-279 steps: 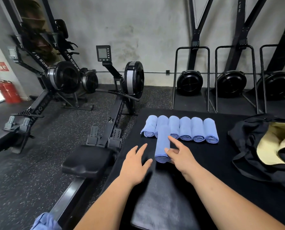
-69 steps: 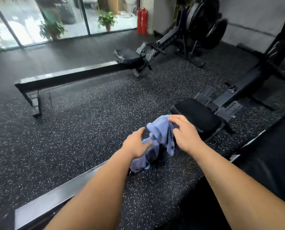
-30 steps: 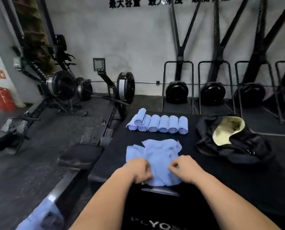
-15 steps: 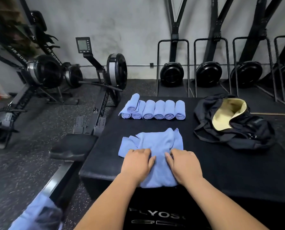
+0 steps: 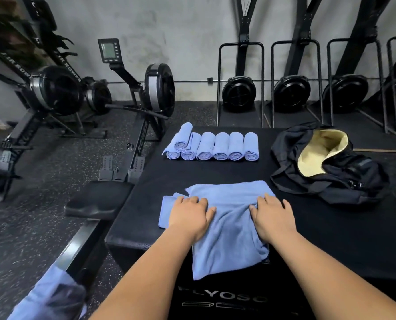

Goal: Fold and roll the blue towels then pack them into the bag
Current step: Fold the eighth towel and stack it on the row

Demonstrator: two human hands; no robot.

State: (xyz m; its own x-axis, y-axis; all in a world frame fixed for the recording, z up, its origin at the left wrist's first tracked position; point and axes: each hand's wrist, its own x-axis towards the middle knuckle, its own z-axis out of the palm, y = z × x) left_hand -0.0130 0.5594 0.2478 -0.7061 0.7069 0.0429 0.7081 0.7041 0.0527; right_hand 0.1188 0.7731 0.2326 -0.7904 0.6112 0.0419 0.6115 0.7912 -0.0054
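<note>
Both hands are lying palm down on an unrolled blue towel [image 5: 227, 229] at the near middle of the black desk [image 5: 330, 229]. The left hand [image 5: 189, 214] is pressing the towel's left part, released, with its fingers fairly straight and grasping nothing. The right hand [image 5: 272, 215] is pressing the right part the same way, flat and not clenched, and the cloth is wrinkling just beside its thumb. The towel is lying rumpled, not yet folded. Its left edge is doubling over in a small flap, and its near edge is hanging over the desk's near side, above white lettering on the front face.

Rolled blue towels [image 5: 215, 147] are sitting at the far middle of the desk: six are lying side by side and touching, spiral ends facing near, and a seventh is resting tilted on top of the two leftmost. The black bag [image 5: 344, 176] is slumping on the far right of the desk, well apart from the rolls, with its mouth gaping and showing pale yellow lining.

A rowing machine [image 5: 146, 100] is standing on the floor to the left, with its seat [image 5: 97, 199] just beside the desk's left edge. More blue cloth [image 5: 47, 294] is showing blurred at the near left corner. Black fan machines [image 5: 238, 91] are lining the far wall.
</note>
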